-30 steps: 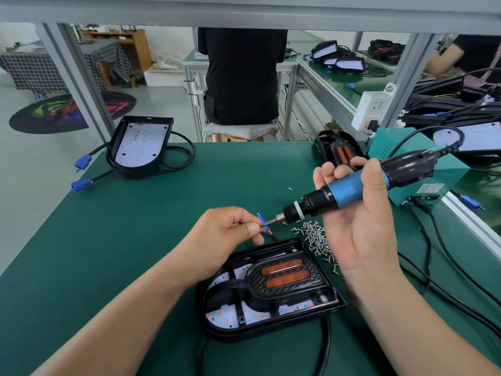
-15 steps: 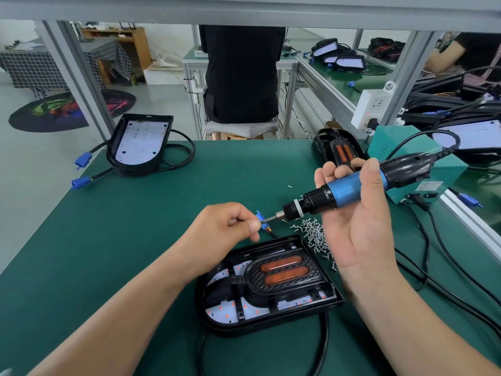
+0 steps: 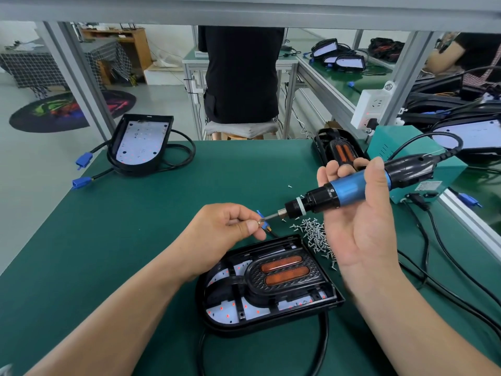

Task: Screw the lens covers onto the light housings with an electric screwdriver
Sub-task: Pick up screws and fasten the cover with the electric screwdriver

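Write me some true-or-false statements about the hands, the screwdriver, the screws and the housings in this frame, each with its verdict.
1. The right hand holds the electric screwdriver off the mat. True.
2. The left hand lies flat on the lens cover. False: it pinches a screw at the bit.
3. A screw pile lies on the mat beside the near housing. True.
4. The bit is driving into the near housing. False: it is in the air, pointing at the left hand.
5. The far-left housing carries a lens cover. False: its LED board is bare.
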`<action>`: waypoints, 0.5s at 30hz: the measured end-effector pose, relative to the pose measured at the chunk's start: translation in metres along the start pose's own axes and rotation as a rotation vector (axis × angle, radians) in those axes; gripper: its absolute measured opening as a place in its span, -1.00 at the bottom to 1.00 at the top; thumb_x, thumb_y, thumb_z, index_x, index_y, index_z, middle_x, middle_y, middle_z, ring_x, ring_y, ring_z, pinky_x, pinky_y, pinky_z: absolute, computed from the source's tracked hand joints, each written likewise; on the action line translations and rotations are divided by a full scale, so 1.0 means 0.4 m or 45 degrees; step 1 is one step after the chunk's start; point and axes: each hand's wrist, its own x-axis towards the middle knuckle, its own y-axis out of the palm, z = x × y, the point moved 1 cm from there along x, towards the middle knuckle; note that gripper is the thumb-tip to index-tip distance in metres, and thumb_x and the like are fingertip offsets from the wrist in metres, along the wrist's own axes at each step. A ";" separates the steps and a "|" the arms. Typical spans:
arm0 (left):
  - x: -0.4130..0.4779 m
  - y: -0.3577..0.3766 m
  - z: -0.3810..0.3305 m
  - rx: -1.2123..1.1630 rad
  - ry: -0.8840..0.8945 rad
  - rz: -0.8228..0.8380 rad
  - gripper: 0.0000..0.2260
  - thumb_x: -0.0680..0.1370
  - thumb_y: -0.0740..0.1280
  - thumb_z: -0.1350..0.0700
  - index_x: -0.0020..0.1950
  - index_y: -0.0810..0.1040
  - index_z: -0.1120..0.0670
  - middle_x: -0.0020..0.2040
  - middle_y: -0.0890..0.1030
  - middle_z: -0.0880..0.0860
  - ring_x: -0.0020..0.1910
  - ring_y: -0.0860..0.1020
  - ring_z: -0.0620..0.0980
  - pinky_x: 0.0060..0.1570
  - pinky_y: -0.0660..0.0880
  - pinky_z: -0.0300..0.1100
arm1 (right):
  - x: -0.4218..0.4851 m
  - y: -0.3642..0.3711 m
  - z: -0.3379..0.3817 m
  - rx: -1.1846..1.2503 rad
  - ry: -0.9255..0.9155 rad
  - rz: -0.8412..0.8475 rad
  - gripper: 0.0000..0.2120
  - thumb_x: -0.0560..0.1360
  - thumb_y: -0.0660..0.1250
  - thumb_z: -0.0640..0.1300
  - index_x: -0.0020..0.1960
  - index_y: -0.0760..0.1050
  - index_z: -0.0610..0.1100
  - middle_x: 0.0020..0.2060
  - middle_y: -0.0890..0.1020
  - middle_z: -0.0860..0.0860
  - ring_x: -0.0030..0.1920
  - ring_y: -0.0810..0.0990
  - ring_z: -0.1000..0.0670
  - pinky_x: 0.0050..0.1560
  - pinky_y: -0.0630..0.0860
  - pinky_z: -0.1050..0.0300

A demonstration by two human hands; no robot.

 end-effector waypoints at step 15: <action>0.000 0.008 -0.003 -0.179 -0.024 -0.031 -0.93 0.65 0.39 0.28 0.05 0.69 0.20 -0.07 0.77 0.13 -0.49 0.50 -0.36 -0.42 0.34 -0.58 | -0.008 0.004 0.012 0.026 -0.008 0.051 -0.83 0.69 0.38 -0.03 0.10 0.51 -0.14 -0.15 0.57 -0.06 0.01 0.67 -0.11 0.41 0.54 -0.14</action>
